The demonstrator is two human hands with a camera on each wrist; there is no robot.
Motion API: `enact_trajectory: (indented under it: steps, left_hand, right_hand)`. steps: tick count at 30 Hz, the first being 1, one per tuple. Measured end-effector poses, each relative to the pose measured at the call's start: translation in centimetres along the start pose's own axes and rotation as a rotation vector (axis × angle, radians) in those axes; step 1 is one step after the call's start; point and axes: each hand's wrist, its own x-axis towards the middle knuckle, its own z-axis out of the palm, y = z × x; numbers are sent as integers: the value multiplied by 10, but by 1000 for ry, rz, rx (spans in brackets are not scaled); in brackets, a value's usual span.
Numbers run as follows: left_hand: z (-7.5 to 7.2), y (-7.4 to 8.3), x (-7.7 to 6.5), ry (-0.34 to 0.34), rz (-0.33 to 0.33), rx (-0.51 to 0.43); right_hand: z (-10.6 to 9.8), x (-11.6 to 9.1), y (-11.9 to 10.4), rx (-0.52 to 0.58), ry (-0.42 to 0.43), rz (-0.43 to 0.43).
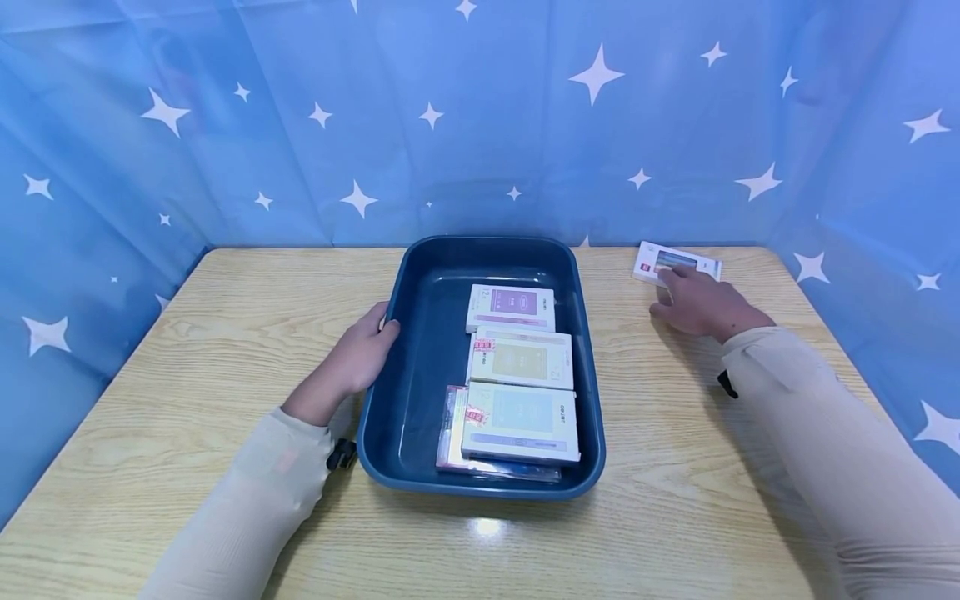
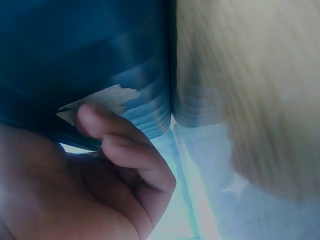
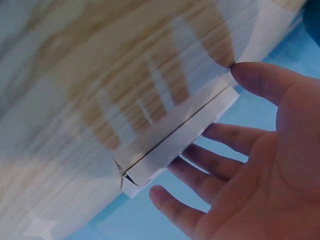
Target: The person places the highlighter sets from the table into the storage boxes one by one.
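Note:
My left hand grips the left rim of a dark blue plastic bin; in the left wrist view, its curled fingers lie by a torn pale label on the bin's outer wall. Inside the bin, along its right side, are a white box with a purple panel, a box with a yellowish panel and one with a pale blue panel. At the far right, my right hand reaches over a thin white box, fingers extended along its top and thumb tip at the tabletop.
A flat pinkish, shiny pack lies partly under the nearest box in the bin. The wooden table runs back to a blue curtain with white stars, which also hangs along both sides.

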Motion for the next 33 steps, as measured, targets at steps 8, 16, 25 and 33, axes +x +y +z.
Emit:
enact_trajectory:
  steps: [8, 16, 25, 33]
  left_hand:
    - [0, 0, 0, 4, -2, 5]
    - [0, -2, 2, 6, 2, 20]
    - [1, 1, 0, 10, -2, 18]
    - [1, 0, 0, 9, -2, 19]
  right_hand:
    - [0, -3, -8, -13, 31, -12]
    - [1, -7, -12, -42, 60, -22]
    - [3, -10, -12, -70, 87, -47]
    - [4, -12, -13, -50, 107, -66]
